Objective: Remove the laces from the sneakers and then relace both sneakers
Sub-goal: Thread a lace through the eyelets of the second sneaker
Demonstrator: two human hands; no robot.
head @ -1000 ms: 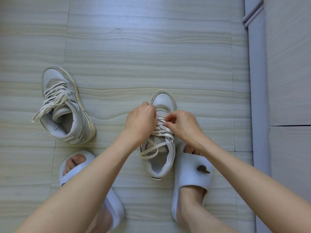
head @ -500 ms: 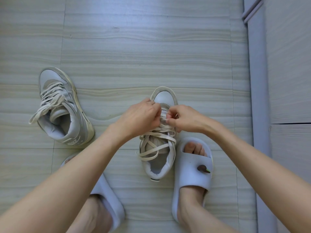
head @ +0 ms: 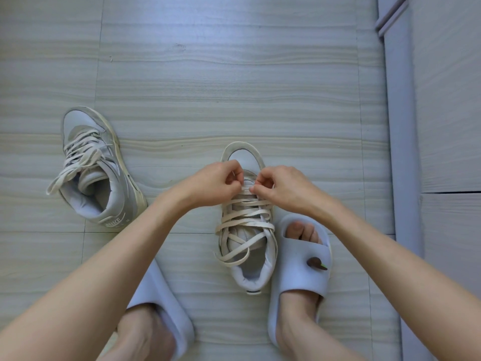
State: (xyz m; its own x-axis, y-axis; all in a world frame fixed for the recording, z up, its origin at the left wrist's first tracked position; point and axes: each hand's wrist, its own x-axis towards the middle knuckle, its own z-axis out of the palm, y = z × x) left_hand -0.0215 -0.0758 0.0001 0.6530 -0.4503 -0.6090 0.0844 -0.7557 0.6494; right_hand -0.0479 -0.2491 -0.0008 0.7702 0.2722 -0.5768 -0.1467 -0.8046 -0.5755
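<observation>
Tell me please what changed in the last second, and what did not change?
The left hand and right hand moved toward the toe of the near sneaker and came together; both now pinch the lace at its front rows. The other sneaker stayed lying on the floor, still laced.

- Bare floor [head: 234,74] lies open beyond both sneakers.
- A second sneaker [head: 96,168] stands well left.
- A slipper [head: 299,269] touches the near sneaker [head: 247,230]; a wall [head: 447,100] closes the right.
</observation>
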